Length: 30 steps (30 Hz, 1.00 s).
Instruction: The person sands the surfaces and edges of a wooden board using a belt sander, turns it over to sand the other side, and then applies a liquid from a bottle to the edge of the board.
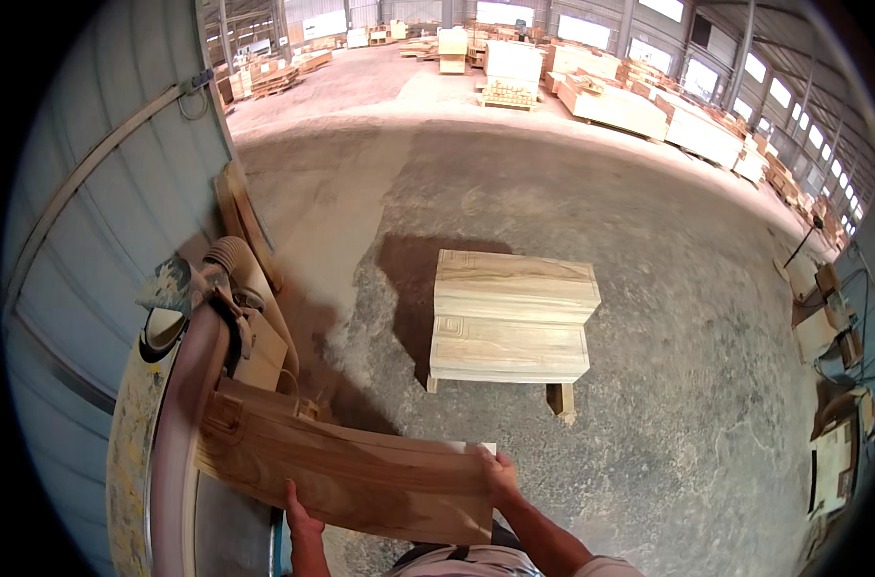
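I hold a long carved wooden panel (351, 476) flat in front of me. My left hand (301, 519) grips its near edge from below. My right hand (500, 473) holds its right end. The panel's left end, with a carved square pattern, rests against the belt of a sanding machine (177, 413) at my left. A ribbed hose (228, 255) sits at the machine's top.
Two stacks of similar carved panels (510, 317) lie on a low support on the concrete floor ahead. A grey corrugated wall (101, 192) runs along the left. Wooden pieces lean against it. Lumber piles (610, 101) fill the far hall. Small workpieces and cables lie at right (832, 327).
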### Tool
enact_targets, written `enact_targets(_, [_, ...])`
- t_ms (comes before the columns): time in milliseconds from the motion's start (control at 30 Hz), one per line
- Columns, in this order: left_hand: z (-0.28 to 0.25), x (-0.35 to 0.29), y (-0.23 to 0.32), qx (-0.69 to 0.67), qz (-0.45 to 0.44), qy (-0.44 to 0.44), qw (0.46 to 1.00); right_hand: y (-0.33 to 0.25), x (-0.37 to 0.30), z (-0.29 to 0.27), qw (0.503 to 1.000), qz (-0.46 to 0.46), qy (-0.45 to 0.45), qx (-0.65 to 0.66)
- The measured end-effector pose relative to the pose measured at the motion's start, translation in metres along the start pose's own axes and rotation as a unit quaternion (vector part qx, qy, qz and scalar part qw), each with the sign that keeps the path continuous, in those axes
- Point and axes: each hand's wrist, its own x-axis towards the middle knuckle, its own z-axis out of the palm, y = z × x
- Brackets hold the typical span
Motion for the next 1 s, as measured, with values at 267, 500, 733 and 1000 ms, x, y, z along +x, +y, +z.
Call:
enact_targets(267, [0.057, -0.056, -0.002, -0.023, 0.086, -0.086, 0.992, -0.038, -0.01, -0.037, 0.995, -0.075, 0.033, 0.057])
enact_targets(500, [0.121, -0.11, 0.059, 0.017, 0.208, -0.098, 0.973, -0.063, -0.001, 0.006, 0.982, -0.055, 0.093, 0.156])
enact_targets(733, [0.182, -0.169, 0.093, 0.065, 0.342, -0.175, 0.921, 0.025, 0.025, -0.004, 0.933, 0.117, 0.17, 0.296])
enact_targets(1000, [0.194, -0.152, 0.04, 0.424, 0.456, -0.124, 0.773, 0.013, 0.024, -0.043, 0.996, -0.076, 0.041, 0.02])
